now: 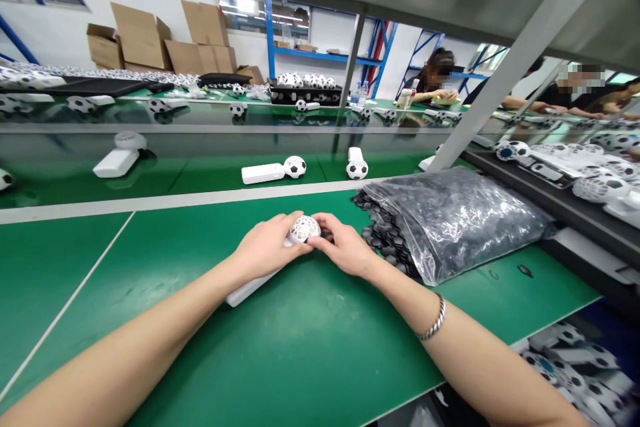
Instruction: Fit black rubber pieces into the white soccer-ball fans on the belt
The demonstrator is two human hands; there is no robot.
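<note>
A white handheld fan (306,229) with a round, ball-shaped grille head is held low over the green work table (300,353). My left hand (267,243) wraps around its neck, and the white handle sticks out below that palm toward the lower left. On the other side of the head, my right hand (343,243) pinches the rim with thumb and fingers; whether a small part lies under those fingertips is hidden. Close to the right hand, black plastic pieces (387,240) spill from a clear plastic bag (465,217).
Beyond the table edge, a green conveyor carries soccer-ball fans (295,167), spaced apart. A black tray (550,173) full of fans stands at the right, beside a slanted metal post (525,47). More fans (575,360) lie below the table. Co-workers (437,80) sit across the line.
</note>
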